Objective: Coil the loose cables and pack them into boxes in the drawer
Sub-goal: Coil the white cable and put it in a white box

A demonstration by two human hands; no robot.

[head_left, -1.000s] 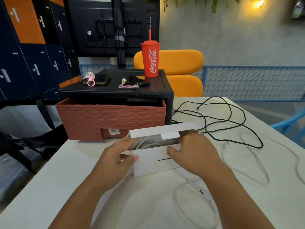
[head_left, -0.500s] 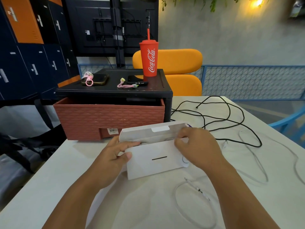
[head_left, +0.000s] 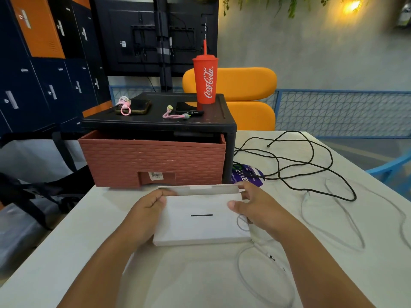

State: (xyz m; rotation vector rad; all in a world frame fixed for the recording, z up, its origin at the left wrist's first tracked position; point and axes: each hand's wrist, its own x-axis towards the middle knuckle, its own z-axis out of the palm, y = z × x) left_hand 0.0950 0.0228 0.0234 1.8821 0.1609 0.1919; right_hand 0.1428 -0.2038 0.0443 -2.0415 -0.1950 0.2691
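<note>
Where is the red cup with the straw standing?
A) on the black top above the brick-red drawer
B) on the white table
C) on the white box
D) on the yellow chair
A: the red cup stands on the black top above the drawer, behind the white box that the left hand and right hand hold.
</note>
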